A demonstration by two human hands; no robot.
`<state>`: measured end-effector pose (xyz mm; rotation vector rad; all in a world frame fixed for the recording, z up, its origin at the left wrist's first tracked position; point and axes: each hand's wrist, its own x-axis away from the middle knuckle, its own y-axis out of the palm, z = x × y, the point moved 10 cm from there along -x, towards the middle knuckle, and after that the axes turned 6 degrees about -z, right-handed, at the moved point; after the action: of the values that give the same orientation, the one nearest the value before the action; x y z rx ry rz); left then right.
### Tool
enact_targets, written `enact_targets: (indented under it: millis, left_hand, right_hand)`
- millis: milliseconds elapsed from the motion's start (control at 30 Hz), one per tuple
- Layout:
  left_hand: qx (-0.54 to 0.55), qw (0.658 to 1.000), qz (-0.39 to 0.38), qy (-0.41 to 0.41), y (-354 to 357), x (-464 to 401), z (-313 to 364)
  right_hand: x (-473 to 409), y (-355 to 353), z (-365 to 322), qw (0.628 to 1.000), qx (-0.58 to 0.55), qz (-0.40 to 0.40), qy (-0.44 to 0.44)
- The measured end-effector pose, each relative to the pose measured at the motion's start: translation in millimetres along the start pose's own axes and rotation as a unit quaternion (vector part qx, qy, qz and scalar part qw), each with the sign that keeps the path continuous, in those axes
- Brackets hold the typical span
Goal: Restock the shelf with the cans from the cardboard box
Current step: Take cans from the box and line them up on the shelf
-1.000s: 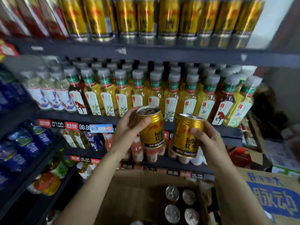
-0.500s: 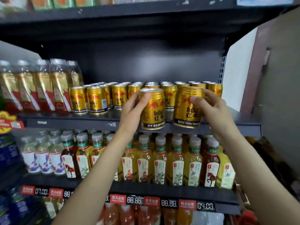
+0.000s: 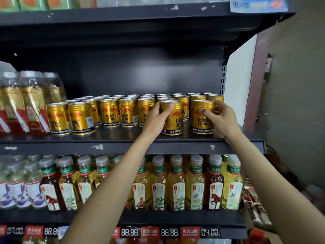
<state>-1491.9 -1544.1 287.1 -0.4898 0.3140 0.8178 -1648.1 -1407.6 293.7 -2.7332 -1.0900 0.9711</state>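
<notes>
Two gold cans stand on the dark shelf point(image 3: 123, 138) near its front edge. My left hand point(image 3: 158, 117) wraps the left side of one gold can point(image 3: 175, 118). My right hand point(image 3: 219, 118) grips the other gold can point(image 3: 202, 117) from its right side. Both cans rest upright on the shelf in front of several rows of matching gold cans point(image 3: 109, 111). The cardboard box is out of view.
Bottles with red and gold labels point(image 3: 26, 103) stand at the shelf's left end. Tea bottles point(image 3: 158, 184) fill the shelf below, with price tags point(image 3: 168, 232) along its edge. A white side panel point(image 3: 239, 81) closes the shelf on the right.
Both hands have carried the two cans up from in front of the lower shelves and set them down on the can shelf. The camera has tilted upward.
</notes>
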Motion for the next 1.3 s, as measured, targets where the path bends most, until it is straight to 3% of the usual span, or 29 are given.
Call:
enact_targets:
  millis: [200, 267, 400, 533, 667, 767, 900, 1033, 1167, 1300]
  left_hand:
    - [-0.068, 0.997, -0.020, -0.006, 8.3, -4.7, -1.8]
    - [-0.137, 0.990, 0.008, 0.021, 0.7, 1.0, 7.3]
    - [-0.317, 0.931, 0.122, 0.132, -1.2, 23.7, 48.8]
    - [-0.418, 0.891, 0.134, 0.116, 11.5, 19.9, 54.6]
    - [-0.352, 0.924, 0.088, 0.123, 20.0, 8.0, 49.8]
    - [-0.352, 0.926, 0.018, 0.135, 31.2, -5.6, 50.3]
    - [-0.456, 0.874, -0.078, 0.151, 47.2, -22.4, 51.0]
    - [-0.570, 0.798, -0.057, 0.186, 49.0, -34.6, 59.6]
    - [-0.584, 0.787, -0.037, 0.198, 54.7, -41.7, 59.0]
    - [-0.560, 0.808, -0.033, 0.178, 50.2, -49.1, 50.6]
  right_hand:
    - [-0.3, -1.2, -0.2, 0.999, 0.023, -0.040, -0.004]
    - [4.1, 1.8, 0.1, 0.997, 0.022, -0.076, -0.004]
    - [12.6, -1.6, -6.8, 0.989, 0.122, -0.073, -0.044]
    - [10.2, 1.5, -7.5, 0.978, 0.192, -0.058, -0.064]
    - [4.2, -2.3, -7.9, 0.980, 0.175, -0.066, -0.065]
    - [-2.8, -13.4, 1.7, 0.983, 0.166, -0.067, -0.039]
    - [-13.2, -22.2, 11.5, 0.978, 0.183, -0.096, -0.012]
    - [-18.5, -24.6, 10.8, 0.970, 0.218, -0.106, -0.005]
    - [-26.9, -18.0, 15.3, 0.971, 0.225, -0.083, 0.000]
    - [-37.0, -14.6, 20.3, 0.970, 0.235, -0.057, 0.012]
